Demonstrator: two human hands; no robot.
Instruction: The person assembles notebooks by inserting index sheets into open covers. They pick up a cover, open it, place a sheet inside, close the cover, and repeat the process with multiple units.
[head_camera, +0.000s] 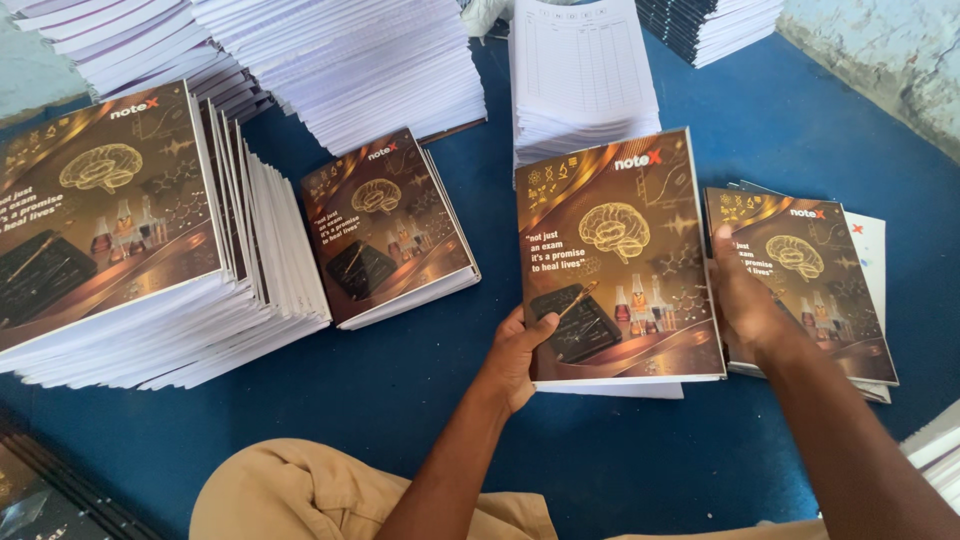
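The left hand (522, 352) pinches the notebook (615, 260) at its lower corner; the right hand (742, 300) seemingly presses its edge. Loosely held, it could slide askew on the tabletop (400, 400).

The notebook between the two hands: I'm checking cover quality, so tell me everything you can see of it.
The notebook has a glossy dark brown and gold cover showing a brain drawing, flasks and a dark case with a pen. It looks like coated card over white pages, closed, flat, face up, on loose white sheets on the blue table. The left hand grips its lower left edge, thumb on the cover; the right hand presses its right edge. No visible damage.
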